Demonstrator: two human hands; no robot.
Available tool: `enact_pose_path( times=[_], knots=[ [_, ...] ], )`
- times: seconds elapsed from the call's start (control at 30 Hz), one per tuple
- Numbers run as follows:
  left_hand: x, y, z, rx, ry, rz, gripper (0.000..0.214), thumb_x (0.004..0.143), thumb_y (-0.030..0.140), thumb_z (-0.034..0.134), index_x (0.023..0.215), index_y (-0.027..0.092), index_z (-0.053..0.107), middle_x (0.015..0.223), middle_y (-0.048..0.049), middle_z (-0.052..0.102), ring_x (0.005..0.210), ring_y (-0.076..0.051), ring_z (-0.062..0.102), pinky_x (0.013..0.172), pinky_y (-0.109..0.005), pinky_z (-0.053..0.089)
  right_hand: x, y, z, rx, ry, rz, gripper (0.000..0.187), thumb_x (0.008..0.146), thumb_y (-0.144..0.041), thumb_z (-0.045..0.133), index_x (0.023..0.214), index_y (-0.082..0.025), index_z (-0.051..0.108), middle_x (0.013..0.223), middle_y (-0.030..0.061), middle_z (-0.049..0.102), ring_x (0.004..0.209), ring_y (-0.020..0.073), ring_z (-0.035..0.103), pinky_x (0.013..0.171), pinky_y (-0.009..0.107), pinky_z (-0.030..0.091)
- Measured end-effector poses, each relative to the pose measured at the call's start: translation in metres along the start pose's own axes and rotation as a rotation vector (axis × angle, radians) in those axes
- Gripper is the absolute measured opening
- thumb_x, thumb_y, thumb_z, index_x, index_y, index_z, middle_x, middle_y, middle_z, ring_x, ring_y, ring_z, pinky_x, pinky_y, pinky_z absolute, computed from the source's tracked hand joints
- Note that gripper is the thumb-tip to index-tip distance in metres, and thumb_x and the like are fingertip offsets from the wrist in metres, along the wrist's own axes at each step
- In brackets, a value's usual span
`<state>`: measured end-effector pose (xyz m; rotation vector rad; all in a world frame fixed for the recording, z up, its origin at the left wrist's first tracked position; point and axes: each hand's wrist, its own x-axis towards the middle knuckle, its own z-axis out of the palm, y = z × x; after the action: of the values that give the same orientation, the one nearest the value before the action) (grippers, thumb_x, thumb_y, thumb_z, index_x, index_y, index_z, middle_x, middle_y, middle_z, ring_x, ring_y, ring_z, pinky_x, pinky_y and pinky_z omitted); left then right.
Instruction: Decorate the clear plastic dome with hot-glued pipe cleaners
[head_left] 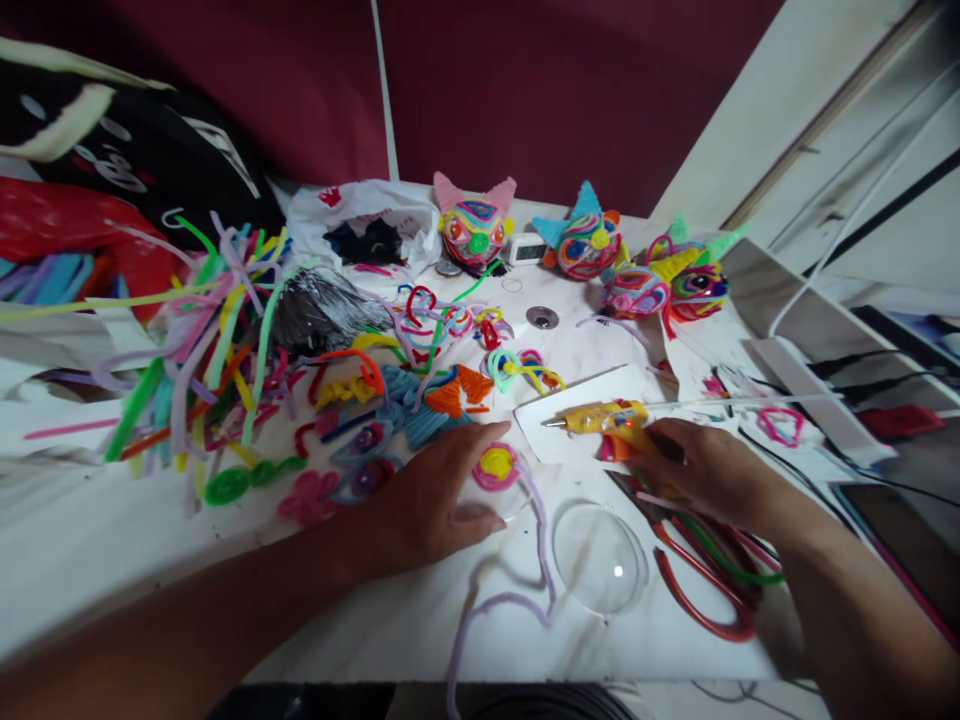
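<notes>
My left hand [435,490] lies on the white table [112,540] with fingers around a coiled pink-and-yellow pipe-cleaner disc [496,465]; a lilac pipe-cleaner tail [517,590] trails from it toward the front edge. My right hand [697,470] is closed on the handle of a yellow hot glue gun [600,417], whose nozzle points left over a white card [592,400]. A clear plastic half-sphere [600,557] rests between my hands, nearer the front.
A heap of loose pipe cleaners [210,360] covers the left. Several finished colourful animal heads [474,228] [585,240] [675,285] stand at the back. Red and green pipe cleaners [712,590] lie under my right forearm. A white power strip [810,400] and cables lie at right.
</notes>
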<state>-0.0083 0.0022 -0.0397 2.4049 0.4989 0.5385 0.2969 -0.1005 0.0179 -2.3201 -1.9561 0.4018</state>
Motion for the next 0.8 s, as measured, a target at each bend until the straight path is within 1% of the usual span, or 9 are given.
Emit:
enact_pose_path(
  times=[0.07,0.17,0.23,0.3,0.4,0.5,0.6,0.67,0.8],
  knots=[
    [-0.001,0.0,0.0,-0.005,0.014,0.003,0.081,0.08,0.032,0.067,0.146,0.021,0.022,0.144,-0.0159,0.044,0.131,-0.032,0.045,0.109,-0.049,0.04,-0.001,0.001,-0.001,0.063,0.018,0.022,0.03,0.09,-0.046,0.051,0.074,-0.022,0.06,0.062,0.0039,0.061,0.052,0.0176,0.053,0.051,0.03,0.038],
    [-0.001,0.001,-0.001,-0.012,0.049,-0.014,0.08,0.079,0.032,0.067,0.146,0.02,0.023,0.143,-0.0162,0.045,0.13,-0.032,0.046,0.108,-0.048,0.041,-0.004,0.004,-0.005,0.137,0.047,0.013,0.036,0.092,-0.05,0.046,0.085,-0.019,0.063,0.072,0.0066,0.067,0.059,0.0184,0.058,0.054,0.029,0.043],
    [-0.001,0.001,-0.001,-0.017,0.066,-0.037,0.081,0.079,0.032,0.067,0.146,0.021,0.023,0.143,-0.0157,0.045,0.129,-0.032,0.047,0.108,-0.049,0.042,-0.005,0.007,-0.009,0.214,0.083,0.011,0.037,0.092,-0.051,0.047,0.088,-0.019,0.064,0.077,0.0074,0.068,0.063,0.0185,0.059,0.056,0.028,0.045],
    [-0.001,0.002,-0.001,-0.021,0.077,-0.055,0.083,0.078,0.032,0.068,0.146,0.022,0.022,0.142,-0.0149,0.046,0.129,-0.032,0.047,0.108,-0.049,0.042,-0.007,0.01,-0.013,0.347,0.106,0.026,0.035,0.091,-0.051,0.052,0.092,-0.019,0.065,0.08,0.0069,0.068,0.066,0.0182,0.059,0.057,0.027,0.046],
    [-0.001,0.002,-0.001,-0.02,0.088,-0.067,0.083,0.078,0.033,0.068,0.146,0.023,0.022,0.143,-0.0147,0.045,0.129,-0.032,0.047,0.108,-0.049,0.042,-0.009,0.013,-0.017,0.603,0.104,0.102,0.033,0.084,-0.052,0.062,0.097,-0.022,0.067,0.08,0.0043,0.066,0.065,0.0164,0.057,0.054,0.024,0.046],
    [-0.001,0.001,-0.001,-0.011,0.101,-0.064,0.081,0.079,0.034,0.067,0.146,0.021,0.023,0.143,-0.0155,0.044,0.13,-0.032,0.047,0.108,-0.049,0.042,-0.009,0.013,-0.021,0.839,0.102,0.157,0.031,0.078,-0.05,0.072,0.095,-0.025,0.068,0.076,0.0014,0.064,0.062,0.0141,0.054,0.053,0.021,0.046],
    [-0.002,0.0,-0.003,0.003,0.115,-0.071,0.079,0.079,0.036,0.067,0.145,0.019,0.026,0.144,-0.0162,0.044,0.13,-0.032,0.047,0.108,-0.048,0.041,-0.01,0.006,-0.024,1.037,0.118,0.18,0.029,0.071,-0.043,0.079,0.092,-0.026,0.069,0.077,0.0015,0.064,0.063,0.0136,0.056,0.053,0.02,0.048],
    [-0.002,-0.001,-0.004,0.012,0.12,-0.088,0.08,0.078,0.038,0.067,0.145,0.019,0.027,0.144,-0.0158,0.044,0.13,-0.032,0.047,0.109,-0.048,0.041,-0.01,-0.003,-0.026,1.139,0.197,0.22,0.033,0.064,-0.039,0.084,0.09,-0.025,0.068,0.078,0.0012,0.064,0.063,0.0127,0.056,0.05,0.018,0.048],
    [-0.003,-0.002,-0.01,0.039,0.114,-0.128,0.081,0.077,0.039,0.068,0.145,0.022,0.028,0.146,-0.0139,0.044,0.132,-0.033,0.045,0.109,-0.049,0.039,-0.011,-0.021,-0.026,1.253,0.423,0.347,0.05,0.046,-0.027,0.092,0.089,-0.022,0.068,0.08,0.0002,0.062,0.065,0.0113,0.056,0.048,0.014,0.048]
  ],
)
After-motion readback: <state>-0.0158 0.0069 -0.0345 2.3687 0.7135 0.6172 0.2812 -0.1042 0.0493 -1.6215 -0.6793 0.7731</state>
